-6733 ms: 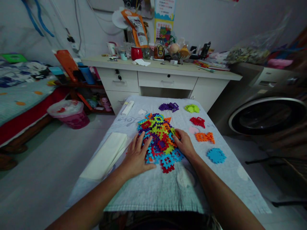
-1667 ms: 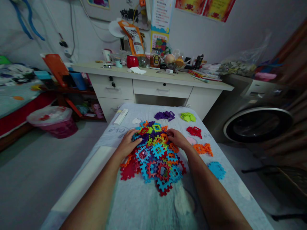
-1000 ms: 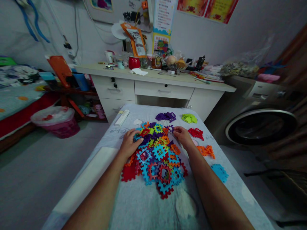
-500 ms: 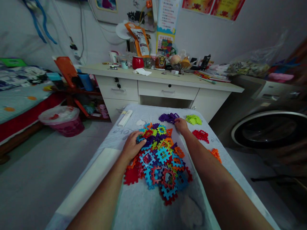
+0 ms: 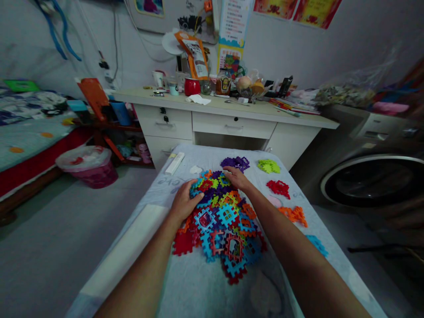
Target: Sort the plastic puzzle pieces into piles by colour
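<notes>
On the cloth [image 5: 195, 287], pale script was printed, of which "ove" could be made out at the left. Rows of Chinese characters were carried by the blue-and-yellow poster [image 5: 233, 26]; these could not be read, nor could the lettering on the orange pouch [image 5: 196, 54] or the jar [image 5: 224, 84].

Whether the right hand [image 5: 236, 177] pinches a piece is too small to tell — the right forearm [image 5: 285, 236] also hides part of the blue stack [image 5: 318, 245]. Under the left hand [image 5: 183, 202], some edge of the heap [image 5: 227, 215] is covered. The right border cuts the washing machine [image 5: 344, 141].
</notes>
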`<state>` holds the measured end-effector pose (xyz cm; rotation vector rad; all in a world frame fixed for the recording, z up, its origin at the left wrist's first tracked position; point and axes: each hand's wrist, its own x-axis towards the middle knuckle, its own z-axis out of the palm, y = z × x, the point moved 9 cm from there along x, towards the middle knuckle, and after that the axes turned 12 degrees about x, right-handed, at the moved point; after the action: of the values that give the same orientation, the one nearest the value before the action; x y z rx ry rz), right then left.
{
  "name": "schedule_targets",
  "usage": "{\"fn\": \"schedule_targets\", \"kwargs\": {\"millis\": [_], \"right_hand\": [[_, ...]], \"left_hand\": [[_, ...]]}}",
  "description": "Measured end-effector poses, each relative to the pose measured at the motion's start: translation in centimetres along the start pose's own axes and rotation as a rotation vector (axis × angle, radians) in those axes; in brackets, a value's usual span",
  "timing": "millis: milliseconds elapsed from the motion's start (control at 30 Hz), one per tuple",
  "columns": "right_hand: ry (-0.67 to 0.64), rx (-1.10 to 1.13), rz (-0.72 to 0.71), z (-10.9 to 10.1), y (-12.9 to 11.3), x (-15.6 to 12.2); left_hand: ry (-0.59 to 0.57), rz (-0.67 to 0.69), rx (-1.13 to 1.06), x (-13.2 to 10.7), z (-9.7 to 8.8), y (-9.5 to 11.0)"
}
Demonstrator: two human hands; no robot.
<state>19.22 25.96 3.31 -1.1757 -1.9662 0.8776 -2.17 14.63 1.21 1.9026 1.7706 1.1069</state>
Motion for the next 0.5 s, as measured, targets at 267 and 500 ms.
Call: {"fn": "schedule_targets", "kwargs": {"millis": [267, 500], "right_hand": [[-0.162, -0.036, 0.044, 3.4, -1.4, 0.7], [-0.25, 0.183, 0.015, 3.4, -3.7, -0.7]], "left_hand": [[0.002, -0.015, -0.042, -0.2, -0.3, 0.3], [-0.001, -0.022, -0.058, -0.2, -0.4, 0.4]]}}
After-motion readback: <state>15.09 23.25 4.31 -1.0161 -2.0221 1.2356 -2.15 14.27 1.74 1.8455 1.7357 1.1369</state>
